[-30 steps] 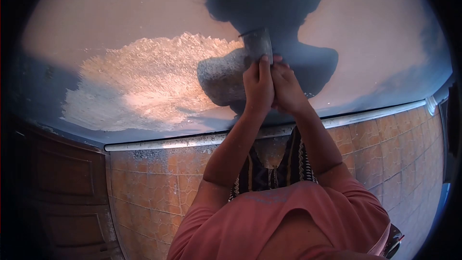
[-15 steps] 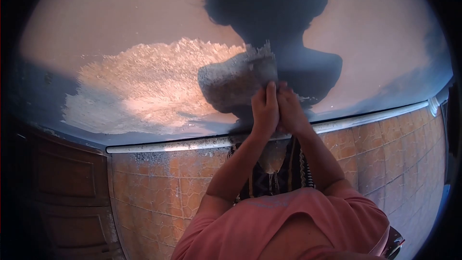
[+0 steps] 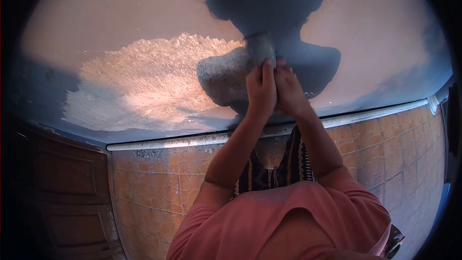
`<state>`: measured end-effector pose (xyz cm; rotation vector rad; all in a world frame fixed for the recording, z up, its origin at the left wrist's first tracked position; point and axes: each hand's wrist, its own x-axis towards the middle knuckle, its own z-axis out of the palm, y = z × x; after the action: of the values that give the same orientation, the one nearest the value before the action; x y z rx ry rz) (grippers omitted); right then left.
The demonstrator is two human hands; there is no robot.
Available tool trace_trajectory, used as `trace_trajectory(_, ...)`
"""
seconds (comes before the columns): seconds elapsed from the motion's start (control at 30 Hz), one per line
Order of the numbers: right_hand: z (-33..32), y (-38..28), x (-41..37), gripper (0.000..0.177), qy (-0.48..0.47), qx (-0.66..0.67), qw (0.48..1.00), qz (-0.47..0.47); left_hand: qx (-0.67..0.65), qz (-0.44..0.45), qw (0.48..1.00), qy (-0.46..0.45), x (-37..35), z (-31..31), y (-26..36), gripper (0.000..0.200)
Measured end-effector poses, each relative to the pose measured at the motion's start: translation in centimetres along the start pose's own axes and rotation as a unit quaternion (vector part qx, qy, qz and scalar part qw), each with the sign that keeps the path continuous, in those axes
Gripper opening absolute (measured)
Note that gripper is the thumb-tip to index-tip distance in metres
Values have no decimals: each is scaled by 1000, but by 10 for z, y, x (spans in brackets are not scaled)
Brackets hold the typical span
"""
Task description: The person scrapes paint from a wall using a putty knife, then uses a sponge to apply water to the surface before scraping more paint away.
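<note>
Both of my hands are pressed together around a scraper [image 3: 260, 47], whose wide flat blade lies against the wall in the shadow. My left hand [image 3: 261, 89] wraps its handle, with the thumb laid along it toward the blade. Close on the other side, my right hand [image 3: 290, 91] is closed too; its grip on the handle is mostly hidden. The blade touches the upper right edge of a rough, pale bare patch [image 3: 154, 74], where paint has come off the wall [image 3: 380, 33].
A white baseboard [image 3: 380, 116] runs along the wall's foot. Flakes [image 3: 149, 154] are scattered on the orange tiled floor [image 3: 149, 183] below. A brown panelled wooden door [image 3: 67, 173] stands at left. My body's shadow [image 3: 269, 0] falls across the wall.
My hands and the scraper have moved up the wall and slightly left. The bare area under the blade's former place is now partly covered by the hands.
</note>
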<state>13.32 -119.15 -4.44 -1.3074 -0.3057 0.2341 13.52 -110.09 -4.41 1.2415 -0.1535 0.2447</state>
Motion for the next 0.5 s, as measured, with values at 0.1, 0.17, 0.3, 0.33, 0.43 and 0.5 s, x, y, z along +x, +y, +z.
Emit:
trace_trajectory(0.1,-1,58,4,30,72,-96,985,-122,-15,-56,997,54,-18,-10,-30,37)
trace_trajectory(0.17,-7,57,8,31,37,-152,972,-175,-27,-45,998,41,-10,-9,-24,36)
trace_trajectory(0.3,-4,-6,-1,30,-6,-96,995,21,-13,-7,1000,11,4,0,8,35)
trace_trajectory(0.33,-3,-6,-2,30,-2,-92,995,28,-19,-25,999,16,-1,-2,1,35)
trace_trajectory(0.43,0,27,-3,33,40,-123,986,-107,-34,-47,998,28,-10,-5,-18,36)
trace_trajectory(0.5,3,22,-4,32,58,-60,996,-31,-44,-41,997,40,-12,-4,-20,38)
